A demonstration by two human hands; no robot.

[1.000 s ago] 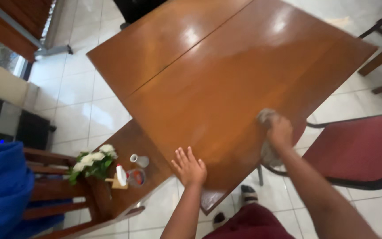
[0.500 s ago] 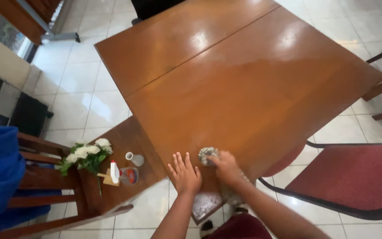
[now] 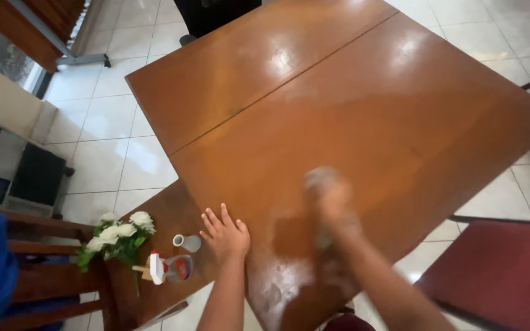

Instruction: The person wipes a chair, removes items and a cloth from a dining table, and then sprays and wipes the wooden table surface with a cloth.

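- The left hand lies flat on the near corner of the big brown desk, fingers spread; its grip is released and holds nothing.
- The right hand is blurred by motion on the desk surface. It is clenched on a grey cloth, which is pressed on the wood just beside the left hand.
- A wet, shiny patch shows on the desk near the corner, under the right arm.
- On a lower small side table to the left stands a small grey cup; I cannot tell what is inside.
- Near it lies a spray bottle with white and red head, on its side.
- White flowers with green leaves stand beside it.
- A red chair is at the right.
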